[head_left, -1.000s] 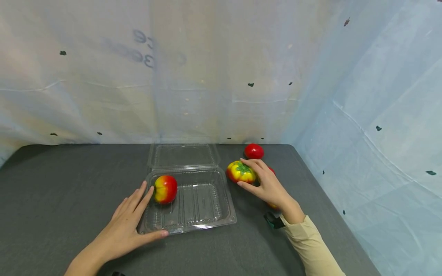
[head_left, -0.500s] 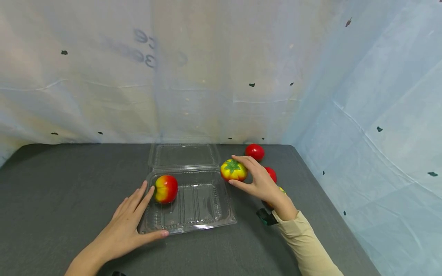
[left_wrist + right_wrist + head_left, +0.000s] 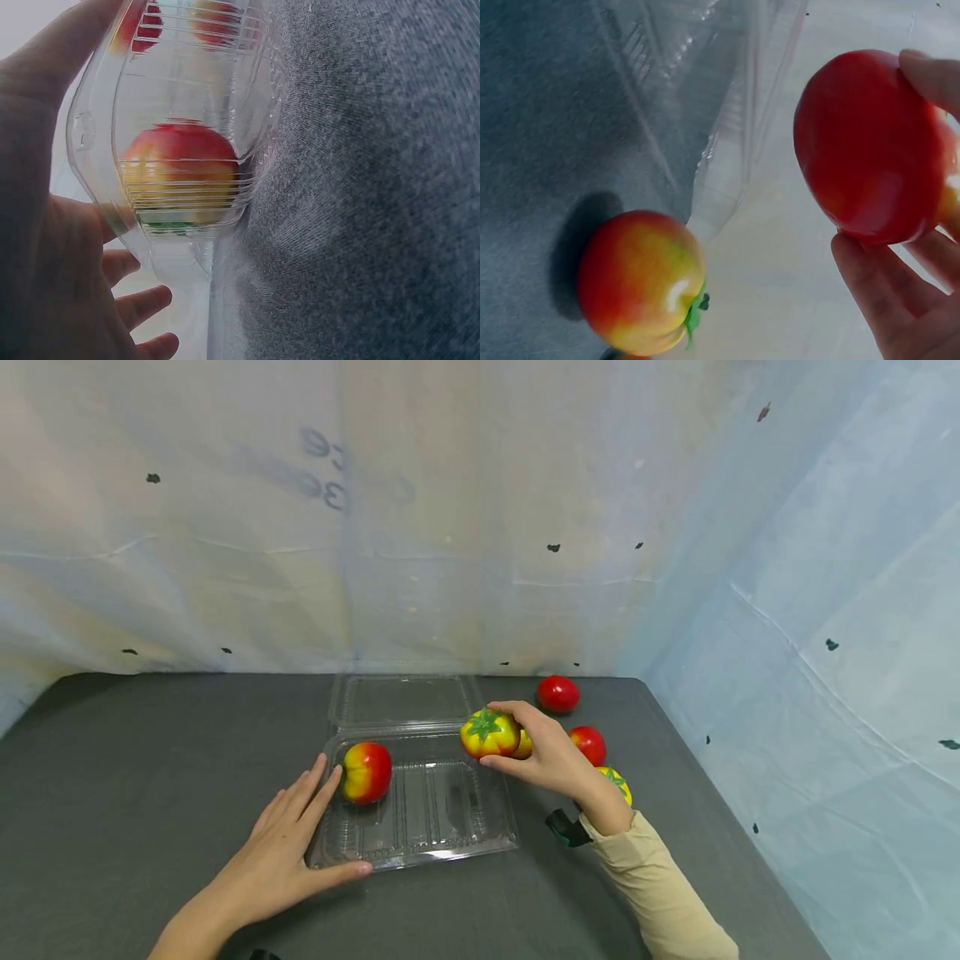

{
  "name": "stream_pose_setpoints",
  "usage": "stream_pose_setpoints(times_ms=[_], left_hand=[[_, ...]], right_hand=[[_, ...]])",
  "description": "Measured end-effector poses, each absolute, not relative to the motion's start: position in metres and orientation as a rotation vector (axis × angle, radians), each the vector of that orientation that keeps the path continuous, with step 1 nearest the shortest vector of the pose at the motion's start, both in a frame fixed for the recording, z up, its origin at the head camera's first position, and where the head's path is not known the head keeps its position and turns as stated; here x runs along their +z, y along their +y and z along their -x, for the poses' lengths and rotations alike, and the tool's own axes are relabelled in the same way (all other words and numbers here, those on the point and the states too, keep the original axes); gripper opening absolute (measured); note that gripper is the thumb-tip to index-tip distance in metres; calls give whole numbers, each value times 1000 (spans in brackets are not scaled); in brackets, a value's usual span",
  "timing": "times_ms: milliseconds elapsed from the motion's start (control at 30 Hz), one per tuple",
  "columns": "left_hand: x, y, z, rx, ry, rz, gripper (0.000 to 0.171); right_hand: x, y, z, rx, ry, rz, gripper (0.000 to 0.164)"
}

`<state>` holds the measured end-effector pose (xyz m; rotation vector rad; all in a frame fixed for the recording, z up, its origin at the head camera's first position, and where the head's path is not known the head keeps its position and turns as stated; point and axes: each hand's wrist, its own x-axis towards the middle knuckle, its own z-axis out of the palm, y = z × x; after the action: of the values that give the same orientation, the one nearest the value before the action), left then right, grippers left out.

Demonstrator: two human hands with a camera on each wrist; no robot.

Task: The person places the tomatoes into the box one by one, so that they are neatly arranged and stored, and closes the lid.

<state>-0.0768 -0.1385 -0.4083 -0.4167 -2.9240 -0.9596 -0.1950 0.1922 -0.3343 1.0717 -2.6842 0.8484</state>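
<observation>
Leaf-topped fruit (image 3: 486, 735) reached the rim of the clear container (image 3: 444, 854)

A person's right-hand grip (image 3: 551, 756) held the yellow-and-red piece between thumb and fingers, raised above the tabletop (image 3: 187, 743) and seen against the container's far right corner in the head view. A moment earlier it hung farther right, mostly outside that corner. The short leftward shift meant, by judgement, that the piece had arrived at the container but had not been set down in it. The right wrist view showed its smooth red underside hanging free.

The left-hand grip (image 3: 273, 852) was wide, its fingers spread straight along the container's left side and its thumb by the near left corner, apparently steadying it; how firmly could not be told. A boxed fruit (image 3: 368, 772), red and yellow, sat inside toward the left wall. The open lid (image 3: 408, 700) lay back toward the tabletop's far edge.

Near the tabletop's far right corner lay a red fruit (image 3: 558, 693). Closer to the viewer were a second red fruit (image 3: 589, 744) and a yellow fruit (image 3: 617, 782), the latter partly hidden by the right wrist.
</observation>
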Motion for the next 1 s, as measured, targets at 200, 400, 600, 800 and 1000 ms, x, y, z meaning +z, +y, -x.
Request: stream_pose_setpoints(times_ms=[200, 400, 600, 800, 1000], left_hand=[[-408, -137, 78, -974, -2924, 426, 115], [-411, -135, 79, -977, -2929, 433, 115], [-409, -136, 79, -960, -2925, 425, 116], [-408, -135, 81, -958, -2935, 421, 116], [-408, -134, 81, -953, -2943, 414, 117]], right_hand=[[-331, 187, 194, 869, -2736, -1088, 64], [-328, 183, 195, 831, -2737, -1161, 61], [-323, 173, 197, 743, -2753, -1232, 58], [-319, 163, 196, 740, -2820, -1215, 56], [-319, 155, 195, 760, -2845, -1210, 57]])
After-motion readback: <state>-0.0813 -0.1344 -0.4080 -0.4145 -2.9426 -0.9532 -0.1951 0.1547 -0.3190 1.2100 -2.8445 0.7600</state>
